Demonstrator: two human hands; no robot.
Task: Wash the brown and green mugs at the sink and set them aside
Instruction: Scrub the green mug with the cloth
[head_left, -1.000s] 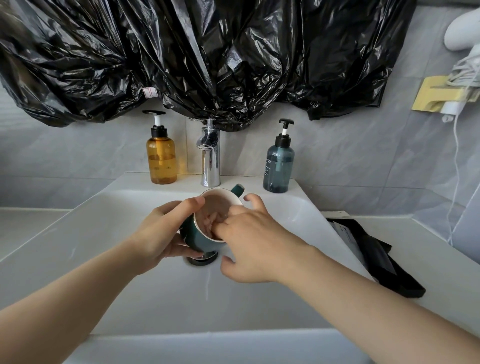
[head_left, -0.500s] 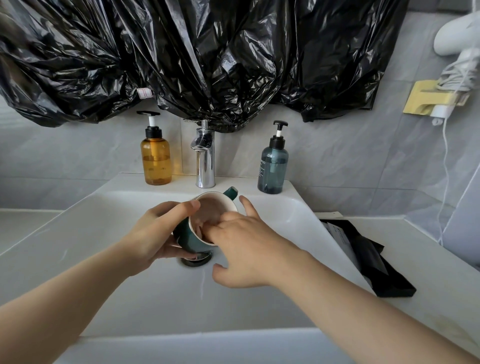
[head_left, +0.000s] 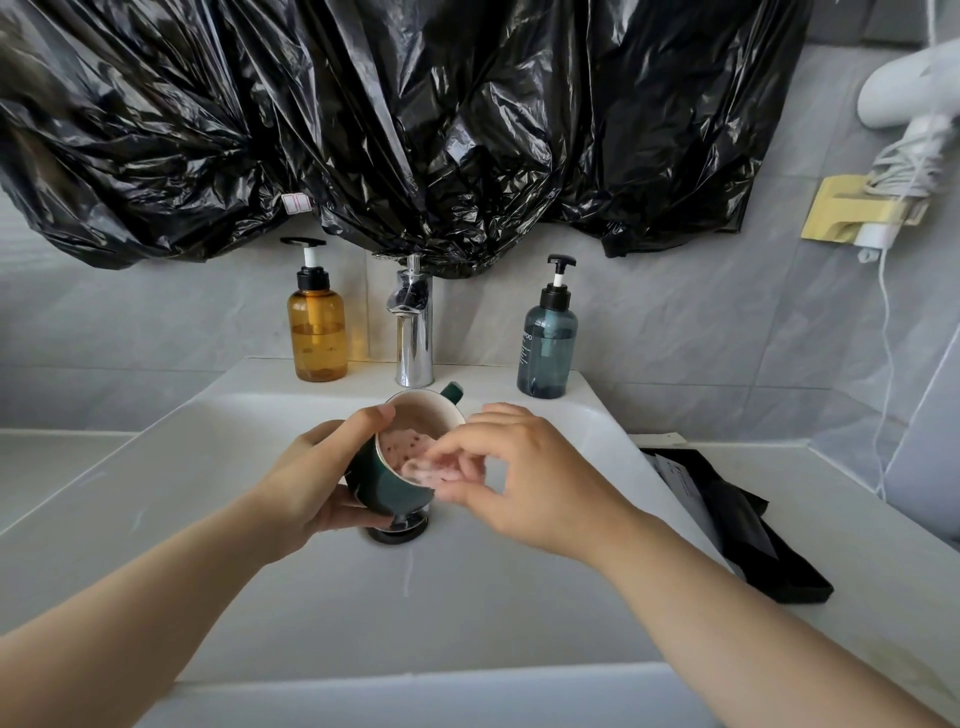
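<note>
Two hands meet over the white sink in the head view. The left hand grips the green mug round its body, thumb lying across the near rim, fingers wrapped underneath. The mug is tilted, its pale inside turned toward the camera, its handle pointing back toward the tap; it hangs just above the dark drain in the middle of the basin. The right hand sits at the mug's mouth with its fingers bent and blurred against the rim; whether they pinch anything cannot be told. Something pinkish with dark specks shows inside the mug, too blurred to name.

On the ledge behind the basin an amber pump bottle stands left of the chrome tap and a blue-grey pump bottle stands right of it. Crumpled black plastic sheeting hangs on the wall above them. On the worktop right of the sink lies a flat black pouch. A white hair dryer hangs on the right wall.
</note>
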